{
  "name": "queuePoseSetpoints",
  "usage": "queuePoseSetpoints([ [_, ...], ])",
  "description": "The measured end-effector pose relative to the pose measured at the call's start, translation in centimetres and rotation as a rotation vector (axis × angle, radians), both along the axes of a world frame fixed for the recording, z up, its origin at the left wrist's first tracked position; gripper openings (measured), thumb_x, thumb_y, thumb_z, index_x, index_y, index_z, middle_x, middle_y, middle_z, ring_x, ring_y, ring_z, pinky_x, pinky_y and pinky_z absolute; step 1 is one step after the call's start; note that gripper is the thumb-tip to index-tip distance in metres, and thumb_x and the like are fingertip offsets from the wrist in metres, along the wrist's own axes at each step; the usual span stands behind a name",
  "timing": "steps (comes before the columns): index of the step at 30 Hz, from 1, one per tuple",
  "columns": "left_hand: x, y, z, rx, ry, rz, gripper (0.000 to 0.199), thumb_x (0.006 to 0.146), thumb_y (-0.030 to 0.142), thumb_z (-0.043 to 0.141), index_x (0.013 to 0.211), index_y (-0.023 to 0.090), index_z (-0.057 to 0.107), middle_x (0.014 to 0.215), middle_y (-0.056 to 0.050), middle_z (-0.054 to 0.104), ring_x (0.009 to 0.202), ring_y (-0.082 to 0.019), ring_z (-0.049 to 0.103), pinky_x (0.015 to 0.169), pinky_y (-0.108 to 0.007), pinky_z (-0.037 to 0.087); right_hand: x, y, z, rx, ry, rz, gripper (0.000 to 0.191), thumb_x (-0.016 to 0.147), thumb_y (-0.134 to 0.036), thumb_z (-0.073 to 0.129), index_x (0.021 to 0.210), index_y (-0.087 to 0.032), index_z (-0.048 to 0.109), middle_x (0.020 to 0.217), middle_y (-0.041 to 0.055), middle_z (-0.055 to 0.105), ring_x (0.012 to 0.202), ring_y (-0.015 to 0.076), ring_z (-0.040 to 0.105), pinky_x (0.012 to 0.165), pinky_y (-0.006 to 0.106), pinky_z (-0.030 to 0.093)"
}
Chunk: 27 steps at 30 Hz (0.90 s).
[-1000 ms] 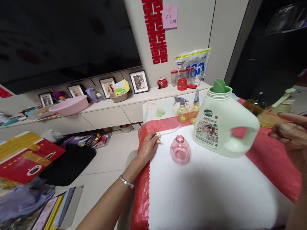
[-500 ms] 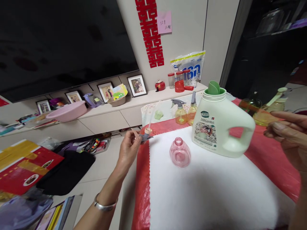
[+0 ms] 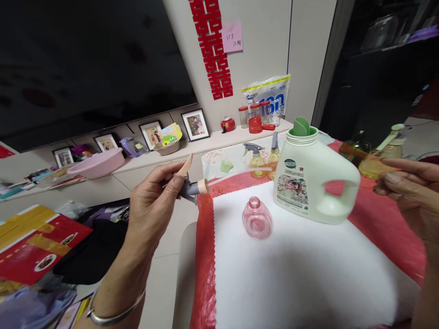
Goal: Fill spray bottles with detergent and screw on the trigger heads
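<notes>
My left hand (image 3: 151, 201) grips a grey trigger sprayer head (image 3: 189, 187) with a peach trigger and collar. A thin pale dip tube (image 3: 236, 174) sticks out from the collar to the right. To the right of that hand, an uncapped pink clear bottle (image 3: 257, 220) stands upright on the white cloth. Beyond it is a pale green detergent jug (image 3: 313, 183), its mouth holding a green cup-like part (image 3: 301, 127). At the right edge my right hand (image 3: 408, 192) hovers beside the jug's handle, index finger stretched out and thumb apart, with nothing visible between them.
Two yellow spray bottles (image 3: 257, 165) stand behind the jug's left side. Another yellow spray bottle (image 3: 377, 164) and a dark bottle (image 3: 356, 145) are behind my right hand. A red cover (image 3: 206, 274) lies under the white cloth (image 3: 291, 278). Jars with red lids (image 3: 243, 118) line the cabinet.
My left hand has risen and come nearer with the sprayer head, whose tube has swung from pointing up to pointing right. The right hand has barely shifted.
</notes>
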<state>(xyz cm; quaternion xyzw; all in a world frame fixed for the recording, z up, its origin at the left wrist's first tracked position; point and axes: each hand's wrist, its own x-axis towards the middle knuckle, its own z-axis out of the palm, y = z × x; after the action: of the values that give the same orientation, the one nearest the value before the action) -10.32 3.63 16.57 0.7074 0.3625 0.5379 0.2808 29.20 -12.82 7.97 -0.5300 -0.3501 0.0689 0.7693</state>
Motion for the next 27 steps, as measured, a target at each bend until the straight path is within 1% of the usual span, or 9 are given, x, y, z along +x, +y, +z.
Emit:
queuePoseSetpoints([
  [2, 0.3, -0.6, 1.6, 0.136, 0.126, 0.05, 0.027, 0.089, 0.033, 0.067, 0.114, 0.025, 0.071, 0.086, 0.0, 0.064, 0.069, -0.012, 0.057, 0.062, -0.025, 0.049, 0.0, 0.1, 0.0, -0.005, 0.003, -0.01, 0.058, 0.059, -0.026, 0.086, 0.114, -0.011, 0.073, 0.088, 0.0133, 0.063, 0.065, 0.0151, 0.061, 0.059, 0.021, 0.05],
  [6, 0.9, -1.3, 4.1, 0.573, 0.346, 0.191, 0.016, 0.091, 0.023, 0.064, 0.104, 0.025, 0.073, 0.089, 0.0, 0.066, 0.084, -0.014, 0.058, 0.076, -0.028, 0.046, 0.0, 0.1, -0.1, 0.0, 0.01, 0.0, 0.058, 0.059, -0.027, 0.086, 0.113, -0.011, 0.072, 0.092, 0.0129, 0.064, 0.067, 0.0138, 0.062, 0.062, 0.019, 0.053],
  [8, 1.2, -1.5, 4.7, 0.666, 0.405, 0.198, 0.016, 0.093, 0.022, 0.062, 0.105, 0.027, 0.072, 0.089, 0.0, 0.066, 0.084, -0.015, 0.058, 0.077, -0.03, 0.045, -0.1, 0.1, -0.2, -0.003, 0.024, 0.008, 0.059, 0.059, -0.027, 0.086, 0.114, -0.011, 0.072, 0.091, 0.0123, 0.064, 0.068, 0.0133, 0.063, 0.063, 0.017, 0.054],
  [10, 1.7, -1.7, 5.1, 0.68, 0.433, 0.197, 0.017, 0.095, 0.025, 0.06, 0.105, 0.031, 0.071, 0.087, -0.001, 0.065, 0.083, -0.017, 0.058, 0.075, -0.032, 0.046, -0.1, 0.1, -0.2, -0.007, 0.034, 0.013, 0.059, 0.058, -0.027, 0.087, 0.114, -0.011, 0.072, 0.09, 0.0118, 0.064, 0.067, 0.0131, 0.063, 0.063, 0.016, 0.054],
  [14, 2.8, -1.9, 5.3, 0.628, 0.471, 0.159, 0.018, 0.096, 0.029, 0.057, 0.102, 0.037, 0.071, 0.087, -0.002, 0.061, 0.083, -0.02, 0.059, 0.073, -0.034, 0.049, -0.2, 0.0, 0.0, -0.01, 0.034, 0.011, 0.06, 0.056, -0.028, 0.088, 0.112, -0.012, 0.072, 0.089, 0.0111, 0.064, 0.067, 0.013, 0.063, 0.062, 0.016, 0.053],
  [17, 3.6, -1.8, 5.3, 0.607, 0.497, 0.087, 0.019, 0.096, 0.028, 0.057, 0.102, 0.035, 0.072, 0.087, -0.002, 0.057, 0.08, -0.018, 0.06, 0.068, -0.032, 0.051, -0.1, -0.1, 0.1, -0.012, 0.033, 0.008, 0.061, 0.056, -0.029, 0.087, 0.113, -0.012, 0.072, 0.092, 0.0117, 0.065, 0.066, 0.0128, 0.062, 0.06, 0.016, 0.053],
  [20, 4.1, -1.6, 5.2, 0.506, 0.474, -0.021, 0.02, 0.094, 0.028, 0.057, 0.104, 0.035, 0.073, 0.091, -0.003, 0.052, 0.075, -0.017, 0.059, 0.062, -0.033, 0.054, 0.1, -0.1, 0.1, -0.003, 0.03, 0.003, 0.059, 0.057, -0.028, 0.087, 0.112, -0.012, 0.073, 0.091, 0.0125, 0.064, 0.067, 0.0143, 0.062, 0.059, 0.018, 0.052],
  [22, 4.5, -1.6, 5.1, 0.456, 0.472, -0.079, 0.021, 0.092, 0.027, 0.058, 0.105, 0.035, 0.074, 0.091, -0.004, 0.051, 0.077, -0.019, 0.058, 0.06, -0.034, 0.055, 0.2, -0.1, 0.0, 0.005, 0.029, 0.001, 0.058, 0.057, -0.027, 0.088, 0.111, -0.011, 0.073, 0.087, 0.0124, 0.063, 0.067, 0.0157, 0.062, 0.059, 0.02, 0.052],
  [27, 5.0, -2.0, 5.7, 0.444, 0.458, -0.113, 0.019, 0.088, 0.024, 0.064, 0.1, 0.033, 0.076, 0.088, -0.005, 0.051, 0.079, -0.021, 0.057, 0.058, -0.032, 0.051, 0.5, -0.1, -0.1, 0.017, 0.012, -0.002, 0.058, 0.058, -0.027, 0.088, 0.112, -0.011, 0.073, 0.082, 0.0118, 0.063, 0.064, 0.0166, 0.061, 0.057, 0.023, 0.05],
])
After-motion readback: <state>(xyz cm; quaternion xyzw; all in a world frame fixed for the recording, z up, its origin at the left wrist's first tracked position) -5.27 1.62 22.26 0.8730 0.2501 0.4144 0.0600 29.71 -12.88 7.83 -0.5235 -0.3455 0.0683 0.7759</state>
